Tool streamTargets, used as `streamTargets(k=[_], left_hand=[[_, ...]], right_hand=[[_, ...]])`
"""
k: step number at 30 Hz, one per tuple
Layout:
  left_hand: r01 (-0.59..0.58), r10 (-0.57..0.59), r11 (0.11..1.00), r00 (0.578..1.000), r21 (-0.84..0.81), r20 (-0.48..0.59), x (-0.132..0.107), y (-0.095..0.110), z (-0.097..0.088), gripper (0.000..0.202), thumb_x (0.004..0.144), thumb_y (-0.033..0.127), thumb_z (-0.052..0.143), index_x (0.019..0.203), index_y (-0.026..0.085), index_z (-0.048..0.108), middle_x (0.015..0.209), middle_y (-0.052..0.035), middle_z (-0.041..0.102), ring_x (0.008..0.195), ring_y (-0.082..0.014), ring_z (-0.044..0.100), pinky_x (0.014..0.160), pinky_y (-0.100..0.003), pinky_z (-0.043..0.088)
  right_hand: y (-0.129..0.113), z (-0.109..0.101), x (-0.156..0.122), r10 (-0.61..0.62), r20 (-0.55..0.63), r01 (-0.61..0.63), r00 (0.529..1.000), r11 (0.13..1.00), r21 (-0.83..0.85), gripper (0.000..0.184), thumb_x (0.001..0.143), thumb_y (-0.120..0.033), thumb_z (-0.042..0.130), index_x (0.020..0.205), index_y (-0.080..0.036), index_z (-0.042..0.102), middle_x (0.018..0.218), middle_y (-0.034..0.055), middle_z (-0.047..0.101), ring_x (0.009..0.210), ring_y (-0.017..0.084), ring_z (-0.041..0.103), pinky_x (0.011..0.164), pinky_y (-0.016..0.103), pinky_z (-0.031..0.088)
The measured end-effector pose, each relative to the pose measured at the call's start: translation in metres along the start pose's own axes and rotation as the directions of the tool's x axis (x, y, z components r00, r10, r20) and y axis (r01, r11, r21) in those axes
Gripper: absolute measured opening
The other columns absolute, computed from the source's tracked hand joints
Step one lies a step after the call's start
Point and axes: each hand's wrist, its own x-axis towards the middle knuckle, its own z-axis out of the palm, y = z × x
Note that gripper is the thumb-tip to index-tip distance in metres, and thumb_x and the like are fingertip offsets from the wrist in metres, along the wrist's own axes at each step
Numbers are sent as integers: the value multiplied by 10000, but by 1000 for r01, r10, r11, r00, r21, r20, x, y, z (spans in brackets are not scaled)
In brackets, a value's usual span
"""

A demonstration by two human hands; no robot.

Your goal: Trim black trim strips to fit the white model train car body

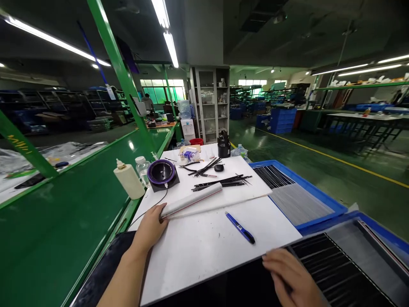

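Note:
My left hand [152, 227] is closed around the near end of a long pale grey-white roll [193, 200] with a thin red line along its side. The roll lies slantwise on the white worktable [194, 251]. My right hand [292, 275] is at the table's front right edge, fingers extended and thumb apart, with nothing visible in it. Between the hands lies a blue utility knife [240, 228]. Beyond the roll are several thin black strips [223, 182] and a small black case [219, 168].
At the left edge stand a cream squeeze bottle [129, 181], a clear bottle [142, 168] and a purple-rimmed round black device [162, 171] with a cable. On the right, blue trays [303, 200] hold rows of black strips. A green rail [108, 238] borders the left.

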Motion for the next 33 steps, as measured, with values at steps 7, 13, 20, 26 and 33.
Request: streamTargets(k=[7, 13, 20, 26, 33], left_hand=[[-5, -4, 989, 998, -145, -63, -13, 1, -9, 401, 791, 241, 562, 1185, 195, 620, 1184, -96, 646, 1155, -282, 602, 1041, -392, 459], [-48, 36, 966, 998, -253, -52, -22, 10, -16, 395, 771, 201, 589, 1165, 215, 619, 1145, -60, 660, 1094, -238, 631, 997, -339, 491], [-14, 9, 939, 1000, -343, -16, -22, 18, -12, 406, 752, 241, 617, 1156, 201, 588, 1114, -74, 686, 994, -257, 656, 908, -381, 522], [12, -7, 931, 1000, -366, 16, -23, 22, -13, 329, 746, 247, 608, 1070, 215, 569, 1012, -43, 680, 866, -226, 645, 809, -355, 516], [24, 0, 923, 998, -383, 61, -24, 23, -18, 316, 755, 261, 612, 1063, 215, 558, 998, -41, 674, 846, -225, 638, 781, -351, 505]], right_hand=[[30, 56, 87, 312, 116, -291, 943, 942, -167, 406, 940, -464, 528, 1187, -173, 665, 1144, 138, 617, 1098, 336, 582, 878, 458, 525], [40, 66, 80, 342, 185, -312, 921, 934, -175, 264, 968, -405, 455, 989, -235, 656, 957, 49, 616, 887, 255, 604, 706, 362, 486], [39, 64, 80, 339, 160, -309, 927, 933, -185, 239, 967, -378, 444, 883, -229, 611, 883, 46, 602, 852, 250, 584, 727, 362, 461], [37, 65, 77, 322, 118, -298, 939, 937, -183, 235, 971, -364, 441, 890, -220, 607, 875, 51, 602, 852, 248, 572, 745, 367, 449], [46, 69, 71, 304, 81, -283, 949, 938, -202, 271, 982, -403, 437, 929, -213, 623, 893, 79, 612, 881, 283, 558, 789, 410, 435]])
